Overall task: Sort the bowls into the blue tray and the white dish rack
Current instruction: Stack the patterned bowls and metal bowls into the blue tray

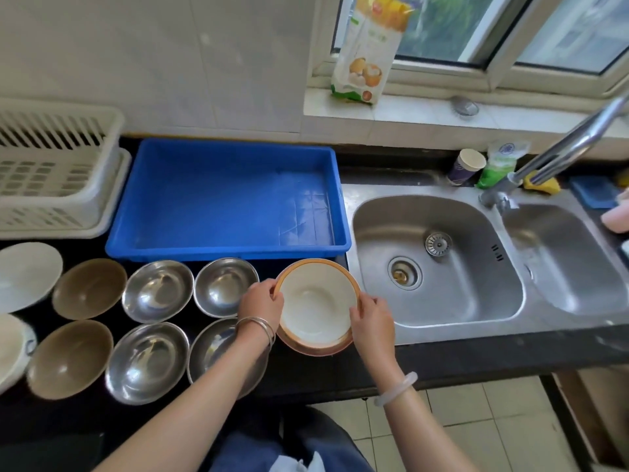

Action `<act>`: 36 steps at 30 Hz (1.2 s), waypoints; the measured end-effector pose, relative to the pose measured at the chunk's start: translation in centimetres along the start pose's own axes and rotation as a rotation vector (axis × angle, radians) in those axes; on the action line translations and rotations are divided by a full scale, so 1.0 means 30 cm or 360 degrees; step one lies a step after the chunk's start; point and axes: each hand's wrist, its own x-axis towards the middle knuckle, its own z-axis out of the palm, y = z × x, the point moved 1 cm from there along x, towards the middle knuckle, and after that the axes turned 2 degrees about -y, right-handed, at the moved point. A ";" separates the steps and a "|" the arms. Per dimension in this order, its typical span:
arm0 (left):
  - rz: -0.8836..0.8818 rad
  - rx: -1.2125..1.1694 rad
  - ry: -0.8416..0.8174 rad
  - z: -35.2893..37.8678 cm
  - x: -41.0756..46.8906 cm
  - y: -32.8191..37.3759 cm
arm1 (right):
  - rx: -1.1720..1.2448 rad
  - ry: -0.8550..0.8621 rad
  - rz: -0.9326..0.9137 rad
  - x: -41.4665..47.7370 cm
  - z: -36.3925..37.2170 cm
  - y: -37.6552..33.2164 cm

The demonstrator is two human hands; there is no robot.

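An orange-rimmed white bowl (315, 301) is held just in front of the blue tray (228, 199), above another orange bowl (316, 349). My left hand (260, 298) grips its left rim and my right hand (371, 316) grips its right rim. The blue tray holds nothing. The white dish rack (51, 165) stands at the far left. Steel bowls (157, 289) (224, 286) (148, 361) (212, 345), brown bowls (89, 287) (69, 357) and white bowls (25, 274) (10, 349) sit in two rows on the dark counter.
A double steel sink (435, 260) with a tap (558, 148) lies to the right. A paper cup (466, 166), a green packet (500, 163) and sponges sit behind it. A food bag (367, 49) leans on the window sill.
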 end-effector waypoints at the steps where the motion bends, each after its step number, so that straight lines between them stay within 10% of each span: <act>1: -0.0003 -0.0025 -0.0002 0.002 -0.001 0.001 | 0.0049 -0.0010 0.0019 -0.002 -0.001 -0.005; 36: 0.0199 -0.0012 -0.0512 0.313 -0.043 0.307 | 0.0111 0.0190 0.0545 0.024 -0.371 0.277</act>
